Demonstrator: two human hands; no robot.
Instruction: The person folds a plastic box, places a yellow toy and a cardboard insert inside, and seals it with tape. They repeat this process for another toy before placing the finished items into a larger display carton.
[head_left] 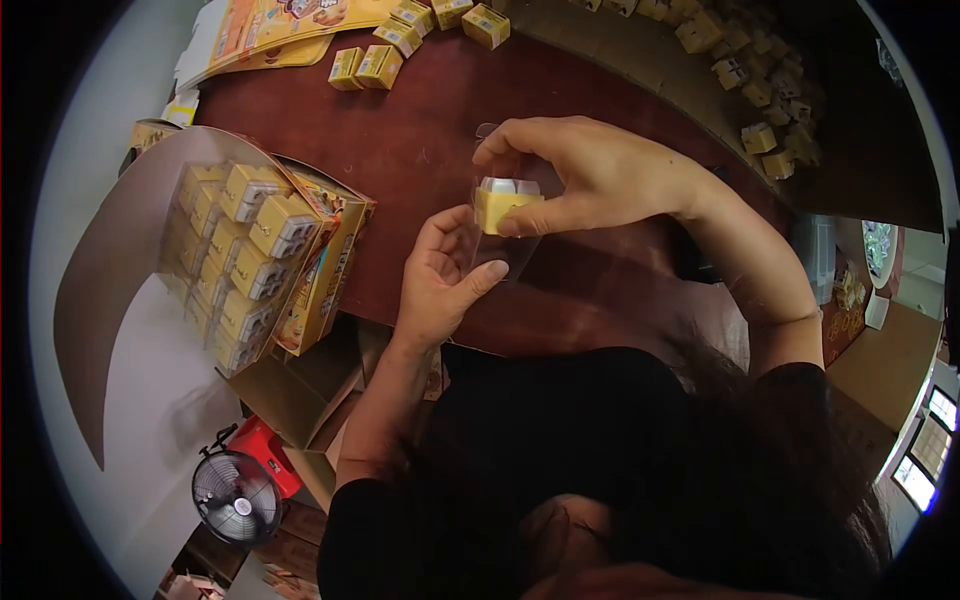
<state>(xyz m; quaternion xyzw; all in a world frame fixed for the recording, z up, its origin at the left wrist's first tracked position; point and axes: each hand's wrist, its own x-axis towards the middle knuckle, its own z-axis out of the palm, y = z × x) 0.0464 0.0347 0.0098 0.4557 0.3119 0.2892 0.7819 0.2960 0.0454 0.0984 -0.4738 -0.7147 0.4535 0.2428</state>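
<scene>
A small yellow box [492,212] with a pale top is at the centre, against a clear plastic sleeve [512,258]. My right hand [590,178] pinches the yellow box, with its thumb on the near face and its fingers curved over the top of the clear sleeve. Just to the left, my left hand [440,278] holds the clear sleeve from below, its thumb along the lower edge and its fingers curled behind. Part of the sleeve is hard to make out against the dark red table [420,130].
At left stands an open display box [345,265] with rows of yellow boxes [262,225]. Loose yellow boxes [380,67] and printed orange sheets [290,28] lie at the back. More small boxes [760,85] are at upper right. A fan [238,497] stands lower left.
</scene>
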